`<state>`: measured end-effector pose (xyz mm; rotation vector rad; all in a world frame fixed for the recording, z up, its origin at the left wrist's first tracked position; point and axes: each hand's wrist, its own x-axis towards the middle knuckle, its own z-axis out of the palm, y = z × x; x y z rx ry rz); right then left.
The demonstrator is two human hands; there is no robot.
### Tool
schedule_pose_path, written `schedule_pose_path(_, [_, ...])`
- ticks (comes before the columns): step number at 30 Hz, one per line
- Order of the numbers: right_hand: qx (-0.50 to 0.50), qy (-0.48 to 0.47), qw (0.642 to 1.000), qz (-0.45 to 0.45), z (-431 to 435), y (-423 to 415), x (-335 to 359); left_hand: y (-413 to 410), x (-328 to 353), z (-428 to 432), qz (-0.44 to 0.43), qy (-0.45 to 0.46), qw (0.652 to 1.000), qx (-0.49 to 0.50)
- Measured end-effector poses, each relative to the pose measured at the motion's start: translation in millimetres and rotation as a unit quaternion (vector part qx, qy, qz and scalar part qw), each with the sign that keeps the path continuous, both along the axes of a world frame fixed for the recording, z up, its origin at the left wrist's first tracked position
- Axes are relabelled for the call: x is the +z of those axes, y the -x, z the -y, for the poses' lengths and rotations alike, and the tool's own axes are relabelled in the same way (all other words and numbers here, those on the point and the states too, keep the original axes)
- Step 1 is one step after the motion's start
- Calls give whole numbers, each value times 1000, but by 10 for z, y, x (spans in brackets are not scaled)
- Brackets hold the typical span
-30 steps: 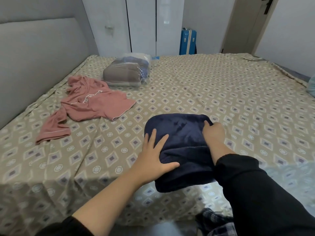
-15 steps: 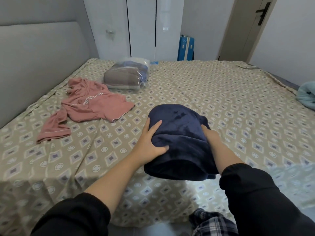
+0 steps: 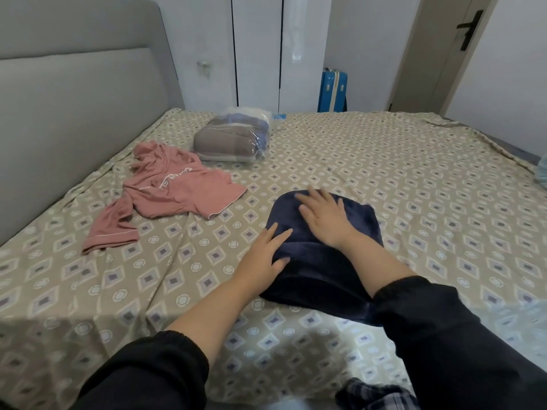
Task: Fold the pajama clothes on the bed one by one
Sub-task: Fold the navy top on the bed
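Pink pajama top (image 3: 177, 187): crumpled and unfolded on the left side of the bed sheet (image 3: 414, 187), one sleeve trailing toward the near edge; white lettering on the cloth, too skewed to read.
Plastic-wrapped bundle (image 3: 233, 137): just beyond the pink cloth, near the far left corner; grey-brown and blue folded cloth inside clear film.
Headboard (image 3: 74, 113): grey, padded, running along the left of the sheet.
Back wall: white wardrobe doors (image 3: 257, 48); blue suitcase (image 3: 331, 91) upright on the floor past the far edge; beige door (image 3: 453, 48) with a dark handle further right.
Right frame edge: sliver of pale blue cloth (image 3: 542, 176), mostly cut off.
Bottom frame edge: dark plaid fabric (image 3: 376, 395), only partly in view.
Open room: beige diamond print, lightly wrinkled, bare to the right of and beyond the navy fleece garment (image 3: 325, 270), out to the far and right edges; a narrower bare strip toward the near edge; pink cloth and bundle well apart, off to the left.
Folded piece: the navy fleece garment, a compact thick pad near the middle of the sheet, toward the near side; rounded far end, near right corner hidden under the black right sleeve (image 3: 444, 335).
Left hand (image 3: 263, 258): released and flat, fingers straight and slightly spread, fingertips on the pad's left edge, heel of the palm over the sheet.
Right hand (image 3: 324, 216): released and flat, palm down on the far top of the pad, fingers spread toward the far left.
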<state>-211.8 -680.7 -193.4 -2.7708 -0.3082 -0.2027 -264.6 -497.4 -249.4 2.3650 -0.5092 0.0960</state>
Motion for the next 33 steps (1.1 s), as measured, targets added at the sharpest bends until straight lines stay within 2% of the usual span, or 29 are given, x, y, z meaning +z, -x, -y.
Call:
schedule_pose_path(2, [7,53,998,-42,-53,-43,-177,15,11,-63,28,1,999,33])
schedule_pose_path(5, [-17,31,997,-73,-11,-111,-302,64,27,-146,93,2,992,81])
schedule_pose_path(8, [-19,16,996,-86,8,-130,-306,57,54,-190,81,-18,992,95])
schedule_pose_path(10, [-25,5,995,-93,19,-130,-321,57,104,-251,126,-30,989,73])
schedule_pose_path(13, [-29,-2,995,-100,31,-130,-329,84,83,-390,294,-117,948,-30])
schedule_pose_path(15, [-29,2,995,-93,7,-123,-334,96,-56,-435,326,-162,928,-76])
schedule_pose_path(17, [-32,13,996,-88,-29,-106,-349,157,-160,-454,266,-163,944,-108])
schedule_pose_path(20, [-42,30,996,-75,-72,-70,-372,229,-193,-535,116,-92,984,-97])
schedule_pose_path(22, [-47,32,996,-69,-85,-49,-379,286,-92,-524,59,17,998,4])
schedule_pose_path(24, [-50,38,996,-65,-101,-38,-384,251,75,-415,83,99,985,116])
schedule_pose_path(25, [-49,40,996,-64,-110,-40,-386,185,139,-319,93,118,979,141])
schedule_pose_path(26, [-48,35,996,-65,-111,-49,-389,114,195,-200,80,114,980,140])
schedule_pose_path(28, [-42,-17,997,-61,-114,-48,-364,1,249,79,7,27,995,96])
schedule_pose_path(31, [-59,-201,976,-57,2,38,-276,-21,160,308,-64,-111,989,71])
schedule_pose_path(32, [-74,-214,973,-52,87,75,-279,-23,132,303,-65,-122,988,71])
schedule_pose_path(33, [-93,-162,981,-44,179,126,-304,-18,112,277,-66,-118,988,69])
